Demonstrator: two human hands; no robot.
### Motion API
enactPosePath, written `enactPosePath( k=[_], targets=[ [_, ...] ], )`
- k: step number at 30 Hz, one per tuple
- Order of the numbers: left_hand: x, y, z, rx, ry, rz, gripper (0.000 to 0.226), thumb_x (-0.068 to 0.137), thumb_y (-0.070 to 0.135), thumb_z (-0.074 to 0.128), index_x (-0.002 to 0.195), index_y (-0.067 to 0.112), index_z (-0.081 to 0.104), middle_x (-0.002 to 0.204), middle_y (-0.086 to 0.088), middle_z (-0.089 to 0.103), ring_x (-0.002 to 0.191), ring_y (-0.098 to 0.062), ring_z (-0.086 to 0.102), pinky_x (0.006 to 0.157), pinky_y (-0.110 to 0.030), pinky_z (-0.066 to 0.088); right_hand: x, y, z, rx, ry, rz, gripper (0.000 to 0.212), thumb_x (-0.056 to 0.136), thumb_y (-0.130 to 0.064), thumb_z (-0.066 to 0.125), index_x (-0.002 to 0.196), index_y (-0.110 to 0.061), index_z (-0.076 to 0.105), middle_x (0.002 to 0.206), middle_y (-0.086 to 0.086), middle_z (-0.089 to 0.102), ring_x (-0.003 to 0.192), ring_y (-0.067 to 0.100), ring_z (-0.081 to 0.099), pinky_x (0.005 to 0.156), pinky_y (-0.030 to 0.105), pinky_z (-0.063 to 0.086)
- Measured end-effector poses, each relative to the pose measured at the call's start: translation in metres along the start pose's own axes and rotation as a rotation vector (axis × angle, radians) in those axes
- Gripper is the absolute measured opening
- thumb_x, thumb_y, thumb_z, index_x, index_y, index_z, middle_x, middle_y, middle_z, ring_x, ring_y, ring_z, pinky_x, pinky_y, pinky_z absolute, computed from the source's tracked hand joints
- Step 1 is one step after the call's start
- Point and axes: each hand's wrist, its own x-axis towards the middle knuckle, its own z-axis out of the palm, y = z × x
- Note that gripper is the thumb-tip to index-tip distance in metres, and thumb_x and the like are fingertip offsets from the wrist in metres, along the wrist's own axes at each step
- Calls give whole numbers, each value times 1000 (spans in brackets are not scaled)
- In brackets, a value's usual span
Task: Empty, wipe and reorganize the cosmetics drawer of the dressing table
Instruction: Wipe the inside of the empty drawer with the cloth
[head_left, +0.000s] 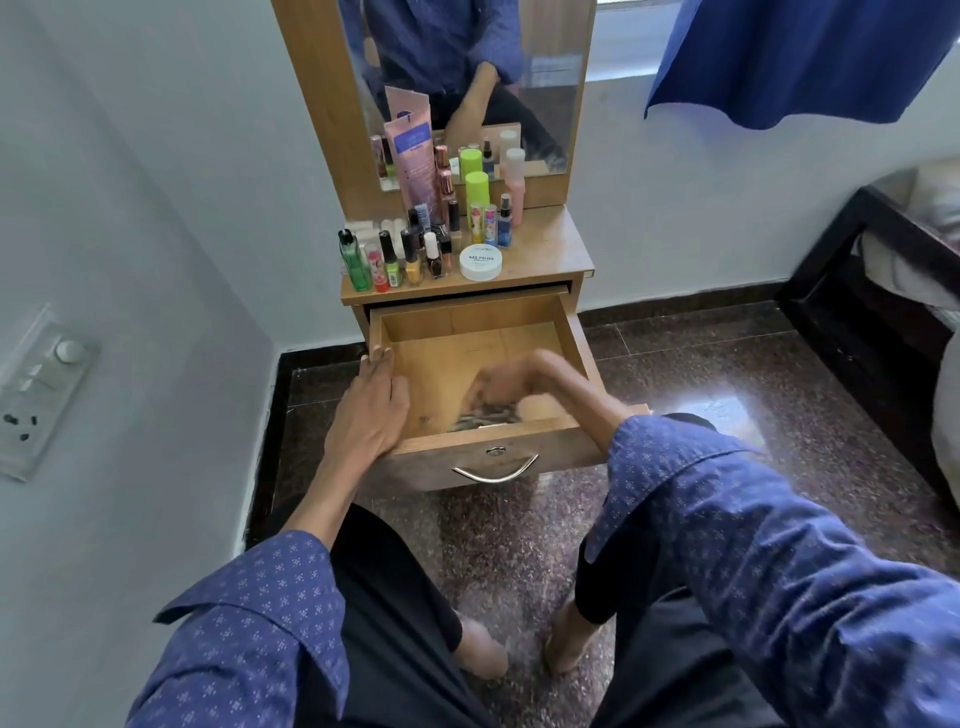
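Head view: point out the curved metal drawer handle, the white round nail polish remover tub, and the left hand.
curved metal drawer handle (494, 472), head view, middle of the bar
white round nail polish remover tub (481, 262), head view, lid centre
left hand (370, 413), head view, back of the hand

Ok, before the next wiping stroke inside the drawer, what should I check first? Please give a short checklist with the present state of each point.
1. Drawer pulled out far enough to reach its floor: ok.
2. Cosmetics moved out: ok, the nail polish bottles and the nail polish remover jar stand on the dressing table top.
3. Drawer steadied: ok, the left hand rests on its left wall.
4. Cloth in hand: cannot tell, the right hand is blurred over a greyish thing at the front of the drawer.
5. Whole floor wiped: cannot tell, a dark spot shows near the left front corner.
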Motion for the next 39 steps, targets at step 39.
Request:
enactPosePath(
  k=[39],
  targets=[
    [4, -8, 1, -32, 12, 7, 55, 113, 31, 24, 165, 12, 26, 173, -5, 17, 160, -25, 19, 130, -45, 16, 24, 49, 29, -217, 630, 364, 52, 101, -9, 50, 151, -3, 39, 150, 25, 42, 133, 38, 50, 101, 47, 52]
  ],
)
